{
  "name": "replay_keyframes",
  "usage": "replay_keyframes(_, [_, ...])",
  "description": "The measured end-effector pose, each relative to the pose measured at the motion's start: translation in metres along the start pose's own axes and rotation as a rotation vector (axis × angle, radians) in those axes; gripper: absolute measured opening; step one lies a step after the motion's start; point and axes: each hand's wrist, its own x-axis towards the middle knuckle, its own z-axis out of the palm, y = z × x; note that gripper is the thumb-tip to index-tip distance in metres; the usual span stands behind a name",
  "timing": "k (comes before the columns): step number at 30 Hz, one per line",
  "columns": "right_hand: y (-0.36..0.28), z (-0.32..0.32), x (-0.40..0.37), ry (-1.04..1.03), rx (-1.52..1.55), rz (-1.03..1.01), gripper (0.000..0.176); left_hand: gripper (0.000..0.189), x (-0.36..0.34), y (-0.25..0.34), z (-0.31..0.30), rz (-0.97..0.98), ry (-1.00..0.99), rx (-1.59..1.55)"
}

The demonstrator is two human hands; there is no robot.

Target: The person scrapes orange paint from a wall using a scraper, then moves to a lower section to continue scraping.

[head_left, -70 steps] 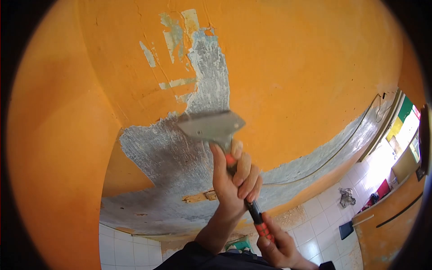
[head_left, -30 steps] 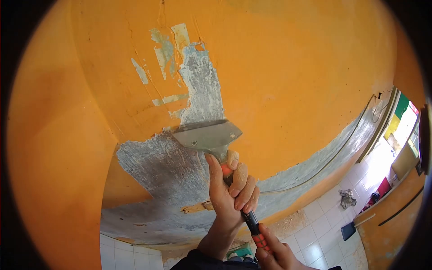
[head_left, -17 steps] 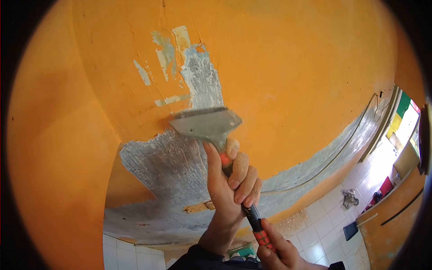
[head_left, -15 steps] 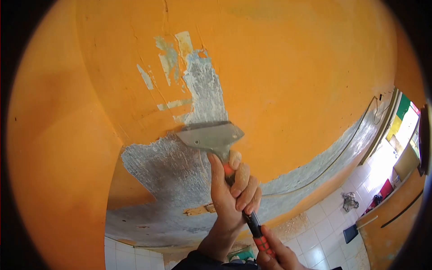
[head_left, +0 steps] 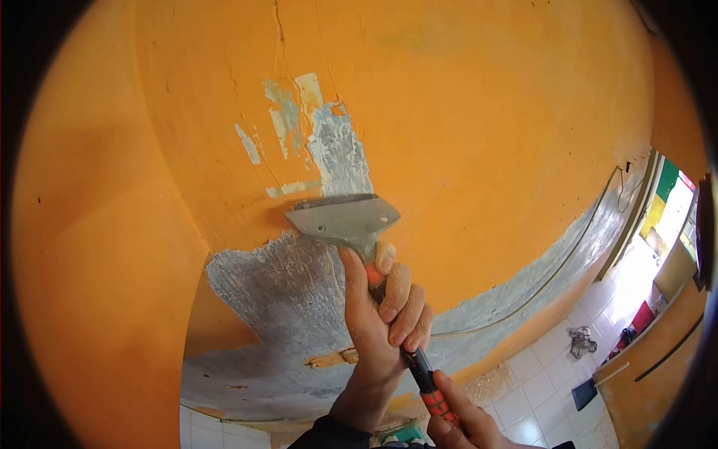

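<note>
scraper [head_left: 342, 219]: wide grey metal head, dark blade edge uppermost, black-and-red handle slanting down to right. blade at lower end of narrow bare strip on wall [head_left: 479, 165]. wall orange, partly stripped to rough grey.

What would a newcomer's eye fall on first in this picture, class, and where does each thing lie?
The broad metal scraper stands out first, near the middle, before the orange surface. The left hand grips it just below its head, while the right hand holds the red-and-black end lower down. Next come the rough grey patches, a narrow one above the blade and a wider one below.
</note>
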Motion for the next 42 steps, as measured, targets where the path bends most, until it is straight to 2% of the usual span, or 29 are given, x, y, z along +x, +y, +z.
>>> replay_keyframes(1, [-0.004,-0.004,0.001,0.002,0.004,0.001,0.056,0.042,0.003,0.001,0.002,-0.003,0.003,0.002])
replay_keyframes(3, [-0.018,-0.016,0.005,-0.148,0.142,0.240,0.057,0.041,0.011,0.004,0.010,0.010,0.020,0.030])
replay_keyframes(7, [-0.008,-0.008,0.001,-0.053,0.173,0.109,0.057,0.041,0.009,0.002,0.008,0.000,-0.002,0.040])
replay_keyframes(9, [-0.015,-0.016,0.007,-0.136,0.140,0.150,0.057,0.044,0.016,0.005,0.016,-0.012,-0.006,0.078])
replay_keyframes(13, [-0.014,-0.011,0.007,-0.063,0.048,0.106,0.058,0.044,0.015,0.006,0.015,-0.007,-0.012,0.121])
replay_keyframes(21, [-0.025,-0.014,0.008,-0.088,0.151,0.085,0.057,0.044,0.016,0.003,0.021,-0.006,-0.011,0.104])
replay_keyframes(24, [-0.031,-0.023,0.019,-0.154,0.075,0.089,0.057,0.043,0.025,0.007,0.033,0.015,0.044,0.115])
replay_keyframes(27, [-0.026,-0.017,0.014,-0.087,0.138,0.092,0.057,0.043,0.022,0.005,0.025,0.005,-0.026,0.067])
replay_keyframes(28, [-0.026,-0.020,0.017,-0.089,0.128,0.086,0.057,0.043,0.025,0.004,0.026,0.009,-0.035,0.062])
replay_keyframes(30, [-0.023,-0.023,0.023,-0.100,-0.093,-0.012,0.057,0.043,0.029,0.006,0.027,0.040,-0.049,0.068])
replay_keyframes(37, [-0.040,-0.024,0.023,-0.111,0.002,-0.015,0.056,0.042,0.028,0.006,0.031,0.045,-0.066,0.062])
replay_keyframes(39, [-0.052,-0.030,0.027,-0.195,0.171,0.171,0.056,0.041,0.034,0.009,0.039,0.060,-0.056,0.024])
replay_keyframes(42, [-0.044,-0.025,0.020,-0.144,0.118,0.059,0.055,0.041,0.026,0.006,0.034,0.043,-0.048,0.026])
